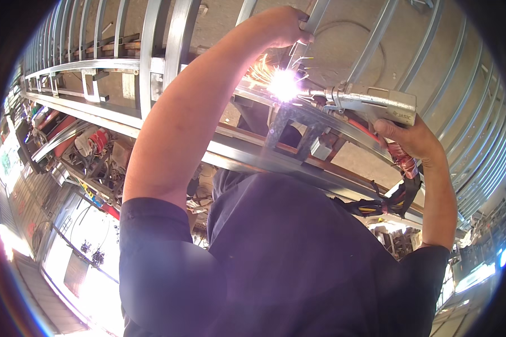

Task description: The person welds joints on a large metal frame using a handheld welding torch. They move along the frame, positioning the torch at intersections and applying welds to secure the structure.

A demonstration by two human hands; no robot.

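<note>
My right hand [415, 137] is closed round the handle of a welding torch [371, 103], with the thumb along its underside. From the torch's tip, a glaring white arc [285, 85] burns against a metal frame, and orange sparks fly to the left. The glare hides the joint itself. My left arm reaches across to the far side, where my left hand [287, 27] is closed on an upright metal bar [317, 16] just beyond the arc. A cable wrapped in copper-coloured and black covering [402, 160] hangs from the torch's handle.
Long metal rails [253, 160] run crosswise in front of my body. Rows of curved silver bars [421, 53] extend at the far right, with others at the far left. A rack of tools and red items [98, 140] stands at the left. A thin cable lies on the floor beyond.
</note>
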